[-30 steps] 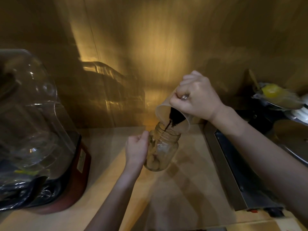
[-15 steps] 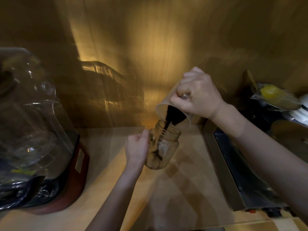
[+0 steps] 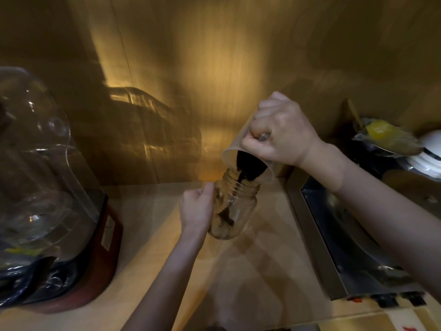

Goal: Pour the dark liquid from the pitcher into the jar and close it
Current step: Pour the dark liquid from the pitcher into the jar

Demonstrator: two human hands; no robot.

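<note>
A clear glass jar (image 3: 241, 211) stands on the wooden counter (image 3: 250, 271) in the middle of the head view. My left hand (image 3: 196, 209) grips its left side. Above its mouth, my right hand (image 3: 279, 134) holds a translucent pitcher (image 3: 238, 149) by the handle, tipped steeply down and to the left. Dark liquid (image 3: 245, 168) streams from the pitcher's rim into the jar and pools darkly near the bottom. No lid is visible.
A blender with a clear dome and red base (image 3: 47, 211) fills the left side. A steel appliance (image 3: 346, 247) lies along the right under my forearm. Bowls, one with something yellow (image 3: 384, 134), sit at the far right. A wooden wall rises behind.
The pitcher has tipped further and the stream has thickened. Dark liquid now collects in the jar's bottom. Both hands have kept their grips.
</note>
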